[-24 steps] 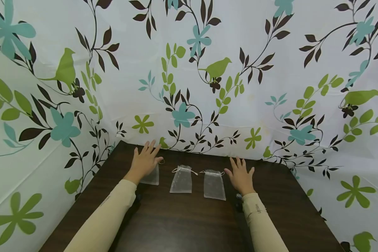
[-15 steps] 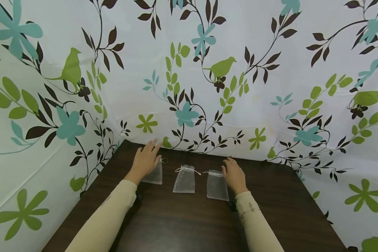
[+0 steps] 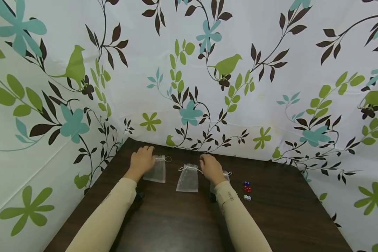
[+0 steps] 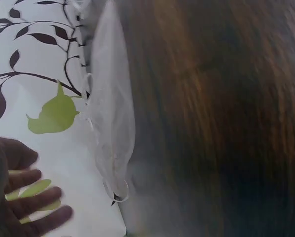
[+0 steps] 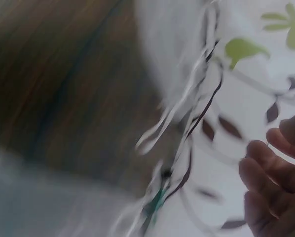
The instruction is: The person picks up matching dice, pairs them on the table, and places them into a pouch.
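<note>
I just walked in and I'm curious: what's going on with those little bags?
Someone has both hands over a dark table. The left hand is beside the left see-through bag. The right hand hides part of the right bag. Between the hands lies the middle bag. Neither hand seems to hold anything. Over to the right lie small dice-like pieces, blue, red and white.

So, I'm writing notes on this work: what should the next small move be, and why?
Perhaps ease the right hand toward the drawstring of the middle pouch: that hand looks free and appears close to the string in the head view, while the left hand is over by the left pouch.
</note>
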The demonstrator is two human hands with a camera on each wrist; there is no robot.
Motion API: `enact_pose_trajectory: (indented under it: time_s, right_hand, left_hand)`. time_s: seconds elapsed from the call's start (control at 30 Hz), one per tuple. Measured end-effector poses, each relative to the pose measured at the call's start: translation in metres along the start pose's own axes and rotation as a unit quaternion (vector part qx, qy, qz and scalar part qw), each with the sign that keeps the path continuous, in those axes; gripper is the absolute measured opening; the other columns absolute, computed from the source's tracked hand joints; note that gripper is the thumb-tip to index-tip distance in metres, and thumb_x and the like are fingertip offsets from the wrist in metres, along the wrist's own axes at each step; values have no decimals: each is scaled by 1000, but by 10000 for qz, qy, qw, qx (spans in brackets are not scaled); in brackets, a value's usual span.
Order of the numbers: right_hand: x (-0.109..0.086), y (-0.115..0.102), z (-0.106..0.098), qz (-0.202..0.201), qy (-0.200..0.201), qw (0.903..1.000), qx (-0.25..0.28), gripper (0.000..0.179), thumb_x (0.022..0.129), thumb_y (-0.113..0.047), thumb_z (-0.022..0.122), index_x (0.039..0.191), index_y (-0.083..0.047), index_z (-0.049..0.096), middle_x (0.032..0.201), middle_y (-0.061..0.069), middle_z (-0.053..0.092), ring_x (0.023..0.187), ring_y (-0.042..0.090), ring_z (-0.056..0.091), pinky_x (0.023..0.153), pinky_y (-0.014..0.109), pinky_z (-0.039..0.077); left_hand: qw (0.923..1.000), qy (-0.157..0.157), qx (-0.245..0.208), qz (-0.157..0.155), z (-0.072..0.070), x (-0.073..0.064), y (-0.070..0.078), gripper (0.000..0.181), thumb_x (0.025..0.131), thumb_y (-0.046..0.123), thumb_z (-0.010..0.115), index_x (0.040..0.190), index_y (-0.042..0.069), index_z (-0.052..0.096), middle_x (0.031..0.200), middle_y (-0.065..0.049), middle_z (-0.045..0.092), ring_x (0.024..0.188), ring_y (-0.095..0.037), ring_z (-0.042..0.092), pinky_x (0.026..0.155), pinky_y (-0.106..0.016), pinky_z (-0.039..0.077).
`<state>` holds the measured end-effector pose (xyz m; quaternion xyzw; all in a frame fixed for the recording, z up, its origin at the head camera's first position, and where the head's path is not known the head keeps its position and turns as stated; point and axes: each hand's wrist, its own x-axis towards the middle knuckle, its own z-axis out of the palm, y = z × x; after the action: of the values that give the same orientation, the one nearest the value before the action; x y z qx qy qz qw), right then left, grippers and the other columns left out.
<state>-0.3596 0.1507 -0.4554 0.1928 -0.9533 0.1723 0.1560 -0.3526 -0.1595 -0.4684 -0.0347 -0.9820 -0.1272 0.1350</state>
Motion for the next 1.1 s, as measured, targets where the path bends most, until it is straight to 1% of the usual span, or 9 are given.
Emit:
enact_pose_trajectory:
  time_s: [0.17,0.3,0.37,0.53,0.67,0.73,0.8,0.93,1.1]
  right_hand:
    - [18,-34,5,-51,-591,9962,637,24,104,-17,59,121,-2,69,111,11,71,91,25,67,77,42,54]
    - [29,-52,12,-211,-948,9902,1006,24,104,-13,59,120,1,69,110,13,71,89,25,67,78,41,53]
    - [33,-60,17,-269,-1084,9868,1169,22,103,-11,59,118,2,70,110,14,71,91,26,67,80,42,53]
    - [38,-75,29,-416,-1673,9754,1372,23,103,-11,59,117,2,71,110,15,71,95,28,67,84,42,54]
    - [41,-83,41,-315,-2088,9663,1474,22,103,-13,59,116,1,72,102,12,72,89,24,69,77,37,55]
    - [43,-86,47,-170,-2209,9624,1572,21,103,-12,58,114,0,72,97,10,71,84,21,69,72,34,55]
    - [44,-88,51,-69,-2324,9578,1687,22,104,-11,58,115,2,72,94,9,71,80,20,69,69,32,54]
    - [45,-92,59,22,-2452,9531,1773,23,104,-11,57,116,3,71,92,9,71,80,19,69,69,31,55]
    - [49,-92,65,286,-2601,9454,1943,24,105,-11,55,113,3,73,93,11,71,82,22,70,69,32,56]
  left_hand:
    - [9961,-437,-352,-679,-8,1,-8,42,102,24,54,136,-1,56,124,-24,63,105,-43,63,80,-61,53]
    - [9901,-819,-490,-1031,-9,1,-15,38,103,25,50,128,0,60,113,-23,67,92,-42,66,74,-59,53]
    - [9867,-1009,-570,-1142,-9,0,-18,33,102,25,48,118,1,64,105,-21,68,87,-39,66,72,-58,53]
    - [9799,-1321,-721,-1313,-2,-6,-23,29,102,23,46,99,3,67,88,-15,66,74,-31,61,64,-50,51]
    - [9767,-1428,-836,-1368,5,-10,-27,32,104,25,47,105,3,69,85,-13,65,70,-28,59,59,-45,48]
    - [9754,-1459,-903,-1386,7,-10,-27,32,104,27,47,104,4,69,82,-11,64,68,-27,59,57,-43,47]
    - [9740,-1490,-955,-1416,9,-9,-28,32,105,28,48,97,6,69,78,-10,63,65,-26,57,56,-41,45]
    - [9729,-1544,-961,-1430,10,-5,-29,33,104,29,48,86,9,66,73,-9,60,64,-26,56,56,-40,44]
    - [9732,-1599,-912,-1380,11,-1,-29,35,104,34,51,95,7,70,82,-10,65,72,-27,61,60,-44,49]
